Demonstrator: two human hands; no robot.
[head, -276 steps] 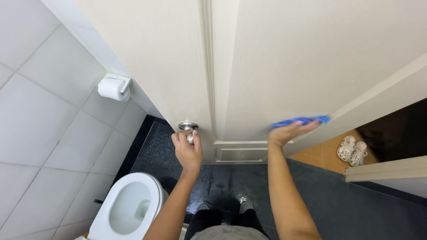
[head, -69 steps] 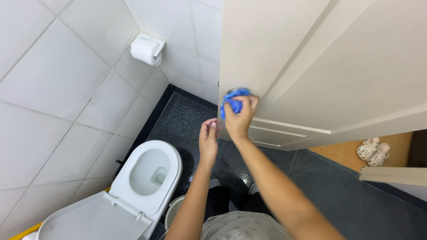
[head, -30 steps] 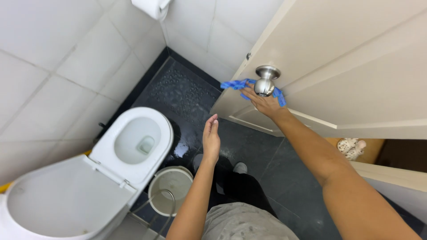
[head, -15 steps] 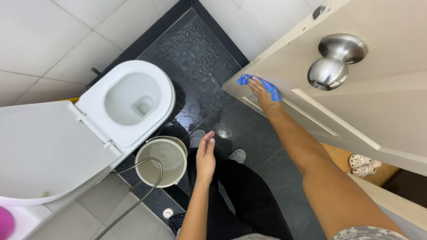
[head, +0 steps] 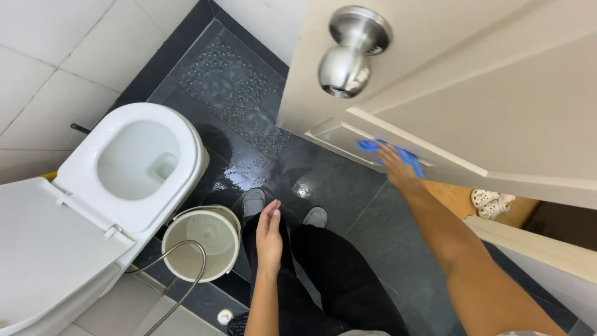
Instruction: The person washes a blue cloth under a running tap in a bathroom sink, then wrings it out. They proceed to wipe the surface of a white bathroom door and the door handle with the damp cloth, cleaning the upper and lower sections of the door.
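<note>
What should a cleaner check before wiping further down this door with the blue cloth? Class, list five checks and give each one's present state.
1. Blue cloth pressed flat on the door under the right hand: ok.
2. Left hand free, holding nothing: ok.
3. Floor dry underfoot: not ok, it shines wet near the shoes.
4. Bucket away from the feet: not ok, it stands right beside them.
5. Door knob wiped clean: cannot tell.
</note>
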